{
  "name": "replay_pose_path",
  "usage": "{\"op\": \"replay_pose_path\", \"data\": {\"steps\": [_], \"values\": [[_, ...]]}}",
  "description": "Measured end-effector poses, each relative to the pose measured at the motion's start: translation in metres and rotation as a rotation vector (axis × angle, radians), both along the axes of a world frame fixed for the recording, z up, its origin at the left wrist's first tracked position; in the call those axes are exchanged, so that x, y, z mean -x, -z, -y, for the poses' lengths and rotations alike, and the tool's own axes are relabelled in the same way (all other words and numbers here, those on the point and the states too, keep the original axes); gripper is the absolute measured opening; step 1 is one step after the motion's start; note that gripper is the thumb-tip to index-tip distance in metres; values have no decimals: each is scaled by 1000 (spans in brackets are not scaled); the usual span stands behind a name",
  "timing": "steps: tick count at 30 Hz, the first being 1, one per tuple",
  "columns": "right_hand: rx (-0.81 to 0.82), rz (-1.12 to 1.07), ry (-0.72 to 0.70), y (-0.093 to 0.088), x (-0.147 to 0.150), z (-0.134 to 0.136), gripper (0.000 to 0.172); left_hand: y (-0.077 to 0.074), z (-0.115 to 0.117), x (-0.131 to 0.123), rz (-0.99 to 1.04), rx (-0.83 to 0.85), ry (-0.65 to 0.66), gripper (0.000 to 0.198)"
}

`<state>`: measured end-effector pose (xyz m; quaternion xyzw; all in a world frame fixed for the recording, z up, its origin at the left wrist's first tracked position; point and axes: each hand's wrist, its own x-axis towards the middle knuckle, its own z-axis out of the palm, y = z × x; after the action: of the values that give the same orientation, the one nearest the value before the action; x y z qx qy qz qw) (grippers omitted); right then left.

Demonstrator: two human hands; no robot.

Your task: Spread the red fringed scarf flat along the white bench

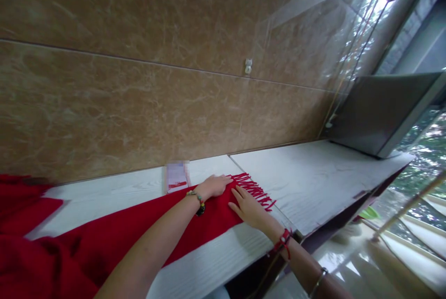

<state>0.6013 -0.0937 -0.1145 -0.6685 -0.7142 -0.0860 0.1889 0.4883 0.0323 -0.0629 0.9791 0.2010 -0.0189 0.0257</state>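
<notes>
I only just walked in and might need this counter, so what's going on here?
A person has both bare hands on a long red cloth spread along a white tabletop. The left hand and right hand lie side by side near its fringe. More red fabric is bunched at the picture's left.

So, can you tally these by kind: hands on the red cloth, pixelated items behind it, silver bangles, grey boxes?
Hands on the red cloth: 2 (left hand, right hand)
Pixelated item: 1
Silver bangle: 1
Grey box: 1
Total: 5
</notes>
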Motion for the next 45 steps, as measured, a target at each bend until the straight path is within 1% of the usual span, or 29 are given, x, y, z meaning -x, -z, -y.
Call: {"op": "replay_pose_path", "data": {"steps": [2, 4, 9, 12, 14, 16, 18, 20, 21, 23, 24, 26, 28, 29, 30, 32, 34, 35, 37, 40, 42, 45], "values": [[-10, 29, 40, 2, -1, 7, 48, 8, -3, 3, -11, -1, -33, 47], [-7, 59, 79, 3, -2, 13, 50, 12, -2, 5, -14, -7, -59, 48], [-8, 103, 150, 1, -3, 11, 55, 16, 0, 3, 5, -43, -69, 52], [-38, 133, 93, 3, -3, 5, 56, 16, 2, 3, 40, -90, -67, 50], [-21, 143, 57, 6, -4, 2, 56, 15, 7, 4, 77, -141, -74, 46], [10, 156, 55, 7, -5, 1, 56, 11, 14, 7, 126, -202, -89, 41], [43, 176, 66, 5, -6, 1, 56, 6, 22, 18, 170, -259, -100, 38], [77, 187, 75, 2, -7, 1, 56, -1, 29, 39, 205, -338, -96, 36], [96, 188, 75, 0, -8, 1, 56, -4, 31, 54, 218, -382, -93, 35], [133, 184, 82, -4, -8, 1, 55, -9, 34, 94, 227, -445, -107, 35], [142, 183, 88, -6, -7, 0, 55, -10, 35, 117, 214, -438, -124, 35], [116, 180, 113, -13, 1, -4, 55, -11, 36, 165, 166, -369, -183, 37], [46, 169, 107, -22, 20, -10, 57, -10, 37, 211, 112, -264, -244, 41], [16, 153, 72, -27, 34, -14, 58, -8, 38, 231, 90, -207, -258, 42], [4, 132, -2, -31, 51, -18, 58, -6, 40, 249, 73, -153, -269, 44], [15, 78, -221, -38, 90, -23, 58, 0, 43, 274, 47, -69, -296, 48], [38, 54, -416, -39, 125, -24, 58, 7, 46, 289, 43, -29, -326, 50], [56, 50, -483, -37, 140, -23, 57, 10, 47, 293, 49, -22, -337, 51], [99, 53, -552, -30, 158, -21, 55, 14, 48, 296, 70, -20, -339, 50], [154, 59, -580, -19, 162, -18, 51, 12, 51, 297, 101, -25, -299, 47], [171, 53, -580, -16, 159, -18, 50, 5, 57, 299, 123, -15, -236, 44], [178, 17, -570, -18, 157, -18, 48, -10, 72, 303, 152, 27, -143, 38]]}}
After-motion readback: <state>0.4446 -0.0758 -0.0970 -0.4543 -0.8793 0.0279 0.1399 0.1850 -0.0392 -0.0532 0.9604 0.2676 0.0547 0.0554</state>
